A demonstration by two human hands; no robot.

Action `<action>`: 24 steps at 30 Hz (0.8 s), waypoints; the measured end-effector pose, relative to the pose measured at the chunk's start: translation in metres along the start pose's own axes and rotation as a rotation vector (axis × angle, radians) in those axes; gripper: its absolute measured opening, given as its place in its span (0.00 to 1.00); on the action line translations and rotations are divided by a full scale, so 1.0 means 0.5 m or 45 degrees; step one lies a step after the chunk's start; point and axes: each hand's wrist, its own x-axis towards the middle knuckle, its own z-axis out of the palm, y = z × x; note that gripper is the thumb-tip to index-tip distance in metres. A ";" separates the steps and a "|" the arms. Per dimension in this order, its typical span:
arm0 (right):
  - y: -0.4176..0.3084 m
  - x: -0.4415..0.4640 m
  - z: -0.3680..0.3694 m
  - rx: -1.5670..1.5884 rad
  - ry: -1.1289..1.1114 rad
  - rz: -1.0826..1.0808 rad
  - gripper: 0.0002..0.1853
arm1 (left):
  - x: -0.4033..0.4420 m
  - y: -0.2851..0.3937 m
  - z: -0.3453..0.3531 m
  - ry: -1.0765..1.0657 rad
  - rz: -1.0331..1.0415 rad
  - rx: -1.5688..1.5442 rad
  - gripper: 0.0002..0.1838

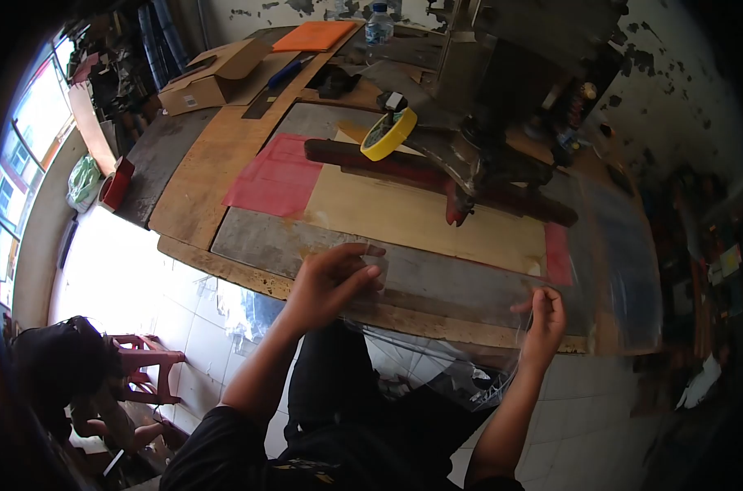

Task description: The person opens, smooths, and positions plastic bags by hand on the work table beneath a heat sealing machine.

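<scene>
My left hand [338, 278] is at the near edge of the worktable, thumb and fingers pinched on a clear plastic sheet [449, 317]. Further right, my right hand [545, 321] pinches the same see-through film, whose edge runs down beside the wrist. The sheet is thin and glossy, so its full outline is hard to make out. Just beyond both hands lies a cream panel [420, 214] with a red patch [277, 173] at its left end. Over it sits a machine's long dark bar [371, 164], with a yellow tape roll [389, 135] hanging from the machine.
A cardboard box [212, 78], an orange folder [314, 36] and a water bottle [379, 24] stand at the back. More clear plastic [633, 286] drapes the table's right end. At lower left, another person [68, 376] is beside a red stool [150, 368].
</scene>
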 end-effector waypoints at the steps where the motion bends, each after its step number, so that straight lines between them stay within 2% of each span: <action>1: 0.001 -0.001 0.000 0.004 -0.005 0.001 0.12 | 0.003 -0.008 -0.001 0.005 -0.001 0.004 0.11; 3: 0.004 -0.001 0.000 -0.025 0.022 -0.017 0.12 | 0.004 -0.018 -0.005 -0.019 -0.040 -0.080 0.10; 9: 0.002 -0.004 0.005 0.016 0.003 -0.031 0.13 | -0.009 -0.027 -0.006 0.019 -0.103 0.037 0.11; 11: 0.002 -0.003 0.003 0.035 -0.010 -0.037 0.13 | -0.008 -0.027 0.005 0.061 -0.022 0.019 0.11; 12: 0.003 -0.003 0.002 0.053 -0.018 -0.043 0.13 | -0.007 -0.027 0.009 0.099 0.061 0.001 0.13; 16: 0.006 -0.007 -0.001 0.069 0.032 -0.032 0.13 | -0.007 -0.006 0.007 0.050 0.032 -0.026 0.19; 18: 0.009 -0.005 -0.010 0.091 -0.046 -0.042 0.13 | -0.005 -0.027 -0.003 -0.051 0.081 0.102 0.22; 22: -0.031 -0.004 -0.008 0.103 -0.095 -0.043 0.18 | -0.006 -0.022 -0.001 -0.012 0.014 0.013 0.21; 24: -0.056 -0.005 -0.007 -0.107 -0.224 -0.227 0.21 | -0.007 -0.027 0.001 -0.011 0.036 -0.038 0.20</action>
